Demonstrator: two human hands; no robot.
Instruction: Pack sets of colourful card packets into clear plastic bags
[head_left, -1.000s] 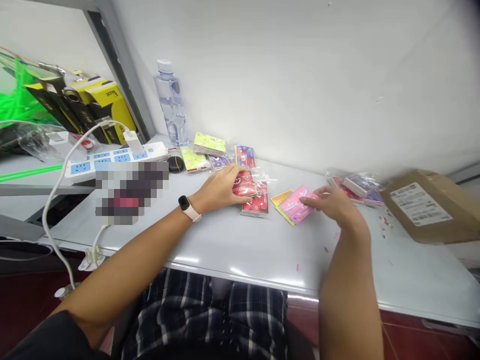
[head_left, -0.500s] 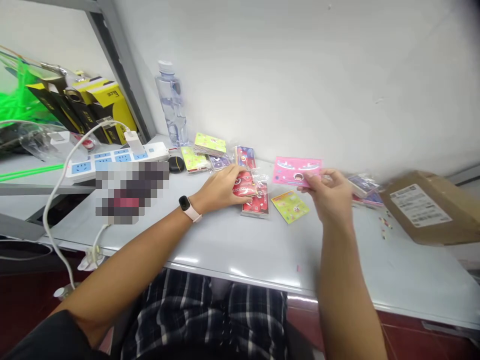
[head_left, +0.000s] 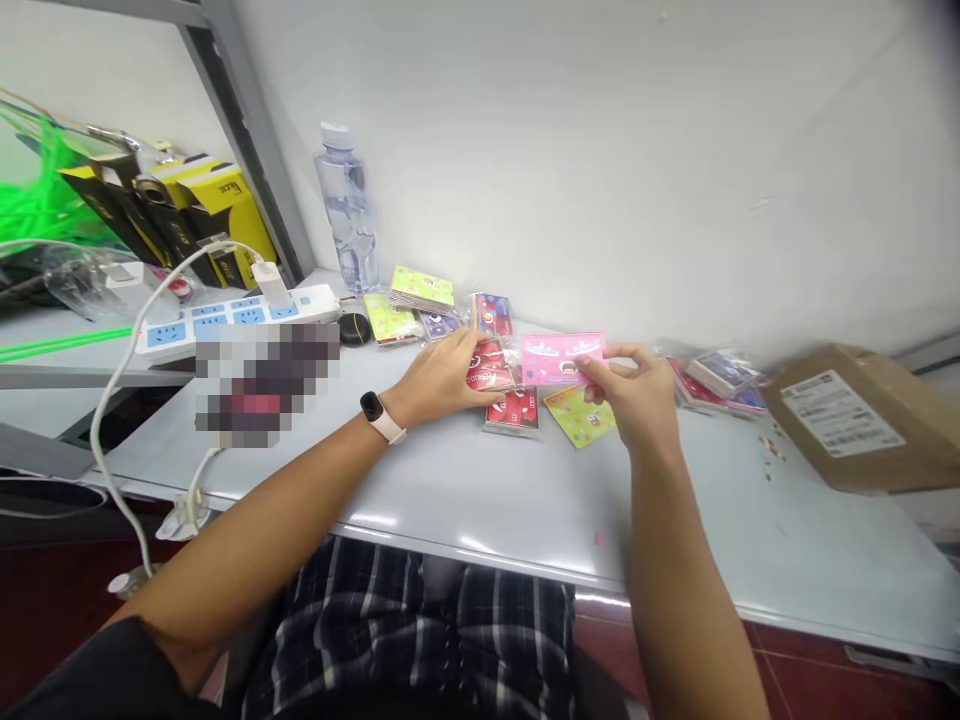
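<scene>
The right hand pinches a flat pink printed card, overlapping a lime-green square card on the grey table. The left hand curls its fingers round a glossy red packet. Nearby crowd a clear plastic bottle, stacked lime-green packets and, far right, a brown cardboard box.

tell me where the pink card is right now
In the head view, the pink card is just right of centre, held by the right hand, directly right of the red packet in the left hand.
</scene>
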